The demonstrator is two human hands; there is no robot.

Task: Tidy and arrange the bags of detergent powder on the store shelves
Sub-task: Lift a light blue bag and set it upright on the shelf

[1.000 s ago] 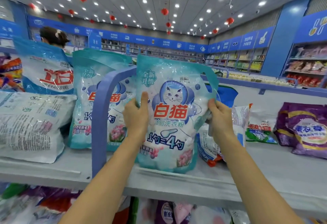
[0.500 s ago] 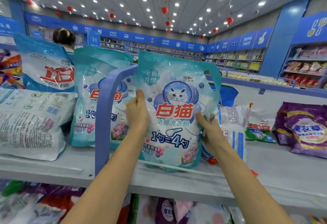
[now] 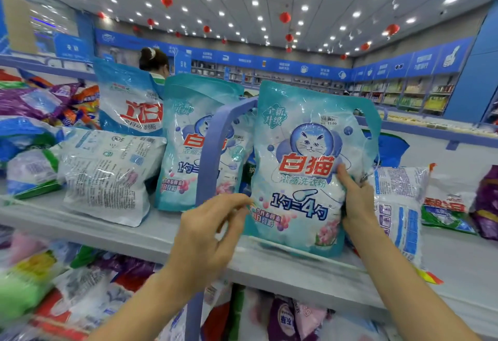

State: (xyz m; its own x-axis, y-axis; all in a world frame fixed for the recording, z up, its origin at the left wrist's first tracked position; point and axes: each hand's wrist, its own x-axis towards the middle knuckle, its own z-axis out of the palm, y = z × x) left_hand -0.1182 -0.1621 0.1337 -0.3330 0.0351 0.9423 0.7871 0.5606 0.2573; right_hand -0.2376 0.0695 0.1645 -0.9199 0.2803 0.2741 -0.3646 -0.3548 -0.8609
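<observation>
A grey store shelf [image 3: 458,268] runs across the view, its lower tier blurred and cut off at the bottom edge. Upright at the shelf's front lip stands the front detergent bag [image 3: 301,138], teal and white, with a cat's face over red "白猫", then "浓缩洗衣粉", "1勺=4勺" and, top left, "全新升级". A second detergent bag [image 3: 186,157] of the same print stands upright to its left and a little further back. Its middle is hidden by the curved blue divider [image 3: 213,152] that rises between the two.

Left of that, a white bag [image 3: 107,176] lies on its side with its back showing; the fine print is too small to read. Behind it a blue-and-white bag [image 3: 126,103] leans upright, its red "立白" partly covered by the second detergent bag. Just right of the front bag stands a white bag with blue print [image 3: 401,206], unreadable. A purple bag [image 3: 487,206] is cut by the right edge.

The right hand [image 3: 358,203] grips the front bag's right side, thumb on its face and fingers out of sight behind. The left hand [image 3: 207,235] is blurred by the bag's lower left corner. Its fingers are loosely curled and hold nothing that shows; whether the tips touch the bag cannot be told.

A small price sticker [image 3: 328,119] near the front bag's top reads "15.00".
</observation>
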